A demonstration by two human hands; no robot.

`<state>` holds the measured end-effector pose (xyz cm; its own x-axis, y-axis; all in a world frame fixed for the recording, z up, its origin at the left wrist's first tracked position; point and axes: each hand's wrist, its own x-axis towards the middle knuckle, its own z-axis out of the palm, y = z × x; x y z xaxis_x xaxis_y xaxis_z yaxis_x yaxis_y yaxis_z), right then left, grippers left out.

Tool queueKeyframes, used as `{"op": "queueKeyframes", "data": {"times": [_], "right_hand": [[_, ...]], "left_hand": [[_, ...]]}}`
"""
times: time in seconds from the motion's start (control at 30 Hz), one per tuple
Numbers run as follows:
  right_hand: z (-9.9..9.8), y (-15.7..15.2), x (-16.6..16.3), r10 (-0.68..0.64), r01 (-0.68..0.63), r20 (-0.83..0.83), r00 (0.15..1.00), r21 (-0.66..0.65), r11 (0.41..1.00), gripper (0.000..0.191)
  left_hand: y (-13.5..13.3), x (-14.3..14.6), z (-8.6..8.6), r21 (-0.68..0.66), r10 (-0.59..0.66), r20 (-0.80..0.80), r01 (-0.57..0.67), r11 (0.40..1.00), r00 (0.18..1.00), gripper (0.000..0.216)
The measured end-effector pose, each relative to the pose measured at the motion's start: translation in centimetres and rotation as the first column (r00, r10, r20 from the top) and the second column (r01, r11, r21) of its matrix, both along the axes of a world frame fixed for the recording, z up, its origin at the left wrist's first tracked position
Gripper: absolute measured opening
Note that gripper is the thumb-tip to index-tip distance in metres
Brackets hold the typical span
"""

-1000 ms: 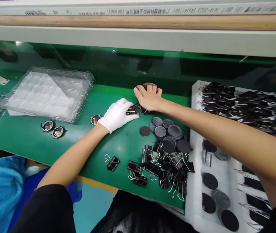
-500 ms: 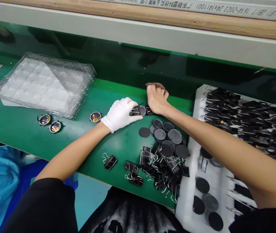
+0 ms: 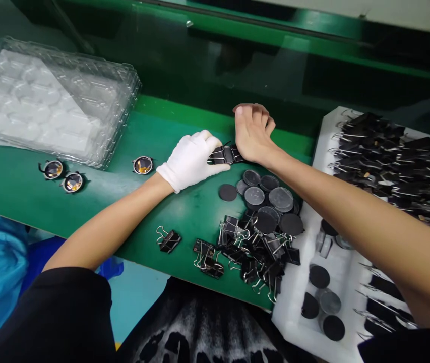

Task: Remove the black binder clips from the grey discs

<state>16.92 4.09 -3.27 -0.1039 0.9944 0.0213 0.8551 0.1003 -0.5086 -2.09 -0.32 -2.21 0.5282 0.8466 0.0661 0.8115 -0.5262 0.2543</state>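
My left hand (image 3: 193, 160), in a white glove, pinches a black binder clip (image 3: 218, 156) between thumb and fingers. The clip bites one side of a small round piece (image 3: 230, 155), seen partly edge-on. A second binder clip (image 3: 238, 154) sits on its other side, partly covered by my right hand (image 3: 254, 133). That bare hand leans the heel of its palm against this clip, its fingers stretched up and away. Just below lie several dark round discs (image 3: 254, 195) and a heap of loose binder clips (image 3: 263, 252). A lone binder clip (image 3: 169, 240) lies nearer me.
Clear plastic trays (image 3: 120, 101) are stacked at the left on the green table (image 3: 124, 212). Round watch-like parts (image 3: 142, 165) lie below them. A white foam tray (image 3: 290, 307) at the right holds rows of clipped pieces and discs. A dark glossy panel (image 3: 199, 60) stands behind.
The camera view has tipped downward, so the shelf has mostly left the frame. The round piece between the clips has turned from face-up to nearly edge-on; both hands stay at it.
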Motion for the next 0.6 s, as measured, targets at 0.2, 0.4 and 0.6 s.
{"op": "queueKeyframes", "data": {"times": [0.2,0.4,0.6], "right_hand": [[0.2,-0.4,-0.3,-0.021,0.020,0.034,0.999,0.012,1.000,0.051],[1.1,0.4,-0.7,-0.136,0.134,-0.034,0.990,-0.067,0.989,0.049],[4.2,-1.1,1.5,0.151,-0.197,-0.523,0.839,-0.033,0.980,0.052]], "left_hand": [[0.0,0.2,0.0,-0.019,0.007,-0.006,-0.007,1.000,1.000,0.053],[-0.2,-0.3,-0.3,0.049,-0.006,0.096,0.001,0.999,0.995,0.054],[0.3,-1.6,0.6,-0.100,0.197,0.401,-0.172,0.980,0.895,0.038]]}}
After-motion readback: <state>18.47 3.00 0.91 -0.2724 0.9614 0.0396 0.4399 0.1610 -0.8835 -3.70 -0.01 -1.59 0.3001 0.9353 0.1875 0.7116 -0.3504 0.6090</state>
